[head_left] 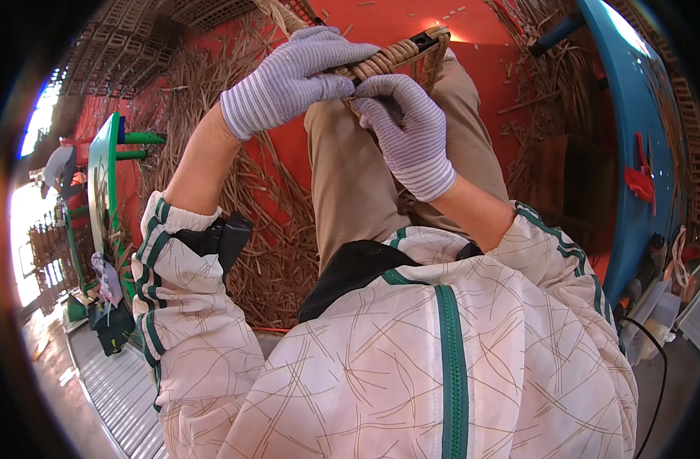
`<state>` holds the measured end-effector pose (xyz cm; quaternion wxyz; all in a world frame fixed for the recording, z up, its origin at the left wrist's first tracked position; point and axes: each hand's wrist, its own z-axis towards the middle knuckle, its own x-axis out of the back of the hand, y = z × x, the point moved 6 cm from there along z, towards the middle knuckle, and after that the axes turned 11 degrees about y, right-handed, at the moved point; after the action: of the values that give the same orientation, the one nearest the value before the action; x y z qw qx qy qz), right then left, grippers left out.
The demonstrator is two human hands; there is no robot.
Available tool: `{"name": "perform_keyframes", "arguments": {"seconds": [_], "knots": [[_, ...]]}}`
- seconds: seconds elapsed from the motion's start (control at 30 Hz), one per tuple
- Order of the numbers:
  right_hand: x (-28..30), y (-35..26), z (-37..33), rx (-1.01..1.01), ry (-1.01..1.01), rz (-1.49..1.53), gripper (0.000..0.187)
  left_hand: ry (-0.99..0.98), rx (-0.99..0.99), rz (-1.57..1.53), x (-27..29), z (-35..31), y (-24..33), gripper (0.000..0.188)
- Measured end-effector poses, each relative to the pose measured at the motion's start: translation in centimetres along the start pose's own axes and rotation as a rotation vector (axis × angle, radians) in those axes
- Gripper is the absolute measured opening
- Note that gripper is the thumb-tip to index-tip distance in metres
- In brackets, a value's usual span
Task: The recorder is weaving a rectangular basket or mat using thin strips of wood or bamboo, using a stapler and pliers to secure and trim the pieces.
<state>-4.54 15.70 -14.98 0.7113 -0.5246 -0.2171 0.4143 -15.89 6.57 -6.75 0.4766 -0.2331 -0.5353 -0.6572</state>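
A dark bar wrapped in tan woven strips (396, 55) lies across my knees, part of a frame that runs on beyond the top edge. My left hand (300, 73), in a white and grey striped glove, is closed over the bar's left portion. In a matching glove, my right hand (407, 126) presses thumb and bent fingers together just below the wrapping. Whatever strip end lies in that pinch is too small to make out. At the right end of the wrapping a stretch of black bar shows bare, and strips hang down beside it.
Loose brown strips (250, 252) lie heaped on the red floor (510, 84) at left. Stacked lattice crates (128, 50) stand at the far left. A blue table (633, 115) with a red-handled item (639, 180) is on the right, a green-framed stand (109, 164) on the left.
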Motion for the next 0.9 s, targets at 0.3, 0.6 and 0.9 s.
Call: {"name": "perform_keyframes", "arguments": {"seconds": [0.3, 0.6, 0.9], "knots": [[0.2, 0.7, -0.1, -0.159, -0.012, 0.305, 0.019, 0.01, -0.015, 0.024, 0.0, 0.0, -0.2, 0.05], [0.9, 1.2, -0.1, -0.159, -0.014, 0.245, 0.023, -0.022, 0.087, -0.058, -0.1, 0.3, -0.5, 0.045], [5.3, 0.3, -0.5, -0.139, 0.055, 0.1, 0.019, -0.022, 0.092, -0.014, -0.1, -0.3, -0.7, 0.046]]}}
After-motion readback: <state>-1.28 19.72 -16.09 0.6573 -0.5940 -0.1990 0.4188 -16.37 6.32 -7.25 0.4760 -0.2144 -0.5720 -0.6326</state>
